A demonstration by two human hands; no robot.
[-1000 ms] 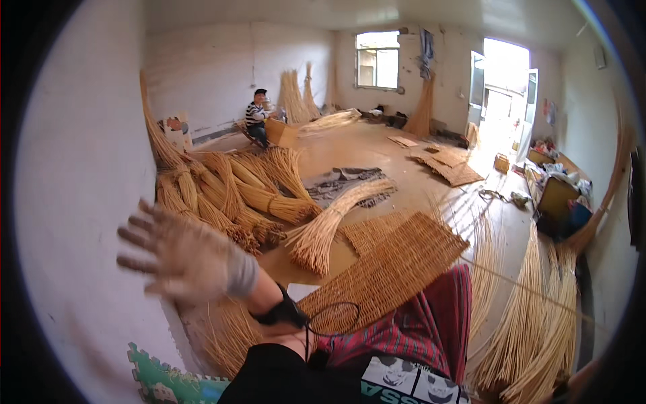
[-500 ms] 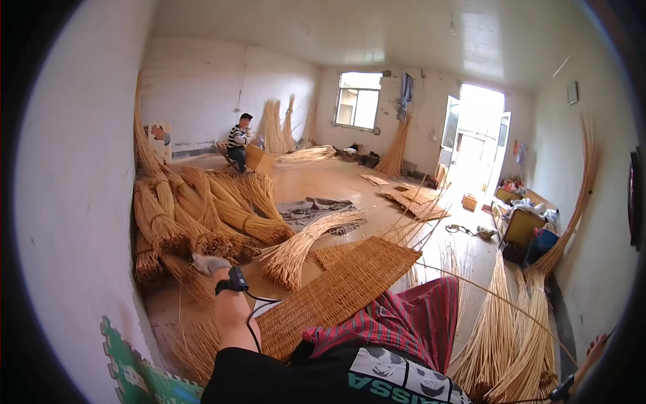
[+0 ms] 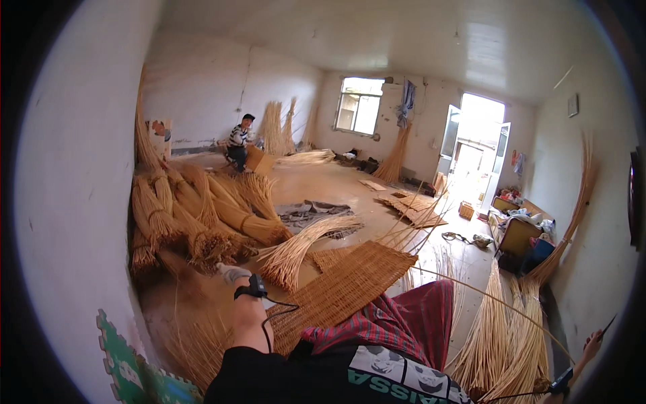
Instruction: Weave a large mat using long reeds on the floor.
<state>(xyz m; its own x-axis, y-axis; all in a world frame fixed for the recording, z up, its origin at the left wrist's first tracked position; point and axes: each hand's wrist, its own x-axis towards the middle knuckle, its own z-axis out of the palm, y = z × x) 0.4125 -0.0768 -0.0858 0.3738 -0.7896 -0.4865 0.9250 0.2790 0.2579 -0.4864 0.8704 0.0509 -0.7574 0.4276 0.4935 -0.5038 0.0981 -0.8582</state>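
Note:
My left hand [image 3: 230,272], in a pale glove and wearing a black wrist strap with a cable, reaches forward beside the left part of a woven wicker panel [image 3: 343,293]; its fingers are too blurred and hidden to read. A red striped cloth [image 3: 410,323] lies over my lap under the panel. Far to the right, my bare right hand [image 3: 592,342] is closed on a thin dark pointed tool [image 3: 607,326]. A long cane [image 3: 498,299] runs from near the panel down toward that hand.
Cane bundles lie piled at the left [image 3: 202,215] and at the lower right [image 3: 505,337]. A co-worker [image 3: 239,141] sits by the back wall. Flat woven pieces [image 3: 414,209] lie mid-floor, beside an open doorway [image 3: 481,155]. A cluttered bench [image 3: 518,229] lines the right wall.
My spread left hand has dropped from high on the left, then shifted slightly right. My right hand with the dark tool has come into view and risen slightly. The view has tilted.

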